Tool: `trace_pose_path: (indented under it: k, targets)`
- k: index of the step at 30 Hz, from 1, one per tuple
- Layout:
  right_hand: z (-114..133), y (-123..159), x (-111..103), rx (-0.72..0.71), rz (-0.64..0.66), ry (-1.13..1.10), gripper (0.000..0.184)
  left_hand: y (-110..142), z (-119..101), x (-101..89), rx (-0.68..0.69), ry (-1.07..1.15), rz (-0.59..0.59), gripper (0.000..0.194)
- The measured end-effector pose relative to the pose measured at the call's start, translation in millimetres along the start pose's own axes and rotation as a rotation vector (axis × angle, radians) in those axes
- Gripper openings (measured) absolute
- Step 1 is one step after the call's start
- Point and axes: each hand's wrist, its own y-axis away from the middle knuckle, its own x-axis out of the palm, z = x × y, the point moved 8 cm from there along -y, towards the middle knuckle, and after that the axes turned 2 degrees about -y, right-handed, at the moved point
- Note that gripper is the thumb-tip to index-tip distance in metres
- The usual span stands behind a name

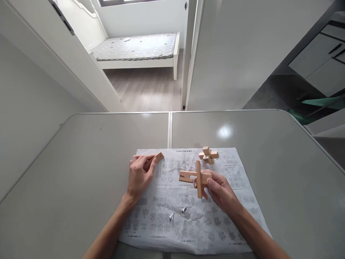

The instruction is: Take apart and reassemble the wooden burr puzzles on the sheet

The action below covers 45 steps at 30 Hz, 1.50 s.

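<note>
My right hand [219, 190] is closed around two wooden puzzle bars crossed into a plus shape [196, 177], held just above a printed instruction sheet [188, 219]. My left hand [140, 174] rests on the sheet's upper left corner with its fingers pinched on a single wooden bar [156, 158] that lies flat. A small assembled wooden cross puzzle [208, 155] stands on the sheet just beyond my right hand, untouched.
The sheet lies on a grey folding table [81, 162] with a seam down its middle. Two tiny crumpled white scraps [178, 213] sit on the paper near me. Past the table are an open doorway, a bed and white walls.
</note>
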Motion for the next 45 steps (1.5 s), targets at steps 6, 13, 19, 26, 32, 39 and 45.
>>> trace_pose_path:
  k: [6, 13, 19, 26, 32, 39, 45]
  targets:
    - [-8, 3, -4, 0.051, -0.024, -0.003, 0.046, 0, 6, 1.5, -0.026, -0.062, -0.036, 0.023]
    - [-8, 0, -2, 0.051, -0.013, 0.016, 0.055, -1, -1, 0.2, 0.009, -0.073, -0.044, 0.023]
    - [-4, -1, 7, 0.026, 0.047, -0.010, 0.052, 9, -38, -9.3, 0.262, 0.151, -0.073, 0.012]
    - [-8, 0, 16, 0.072, 0.165, -0.087, 0.058, 35, -64, 37.1, 0.164, 0.662, 0.536, 0.030]
    - [-11, 1, 22, 0.100, 0.207, -0.121, 0.053, 39, -65, 45.7, -0.020, 0.837, 0.639, 0.028]
    - [-11, 1, 22, 0.111, 0.195, -0.162, 0.041, 37, -64, 43.3, -0.066, 0.860, 0.647, 0.028]
    - [-9, 2, 19, 0.114, 0.204, -0.114, 0.045, 37, -61, 44.3, -0.091, 0.875, 0.641, 0.031]
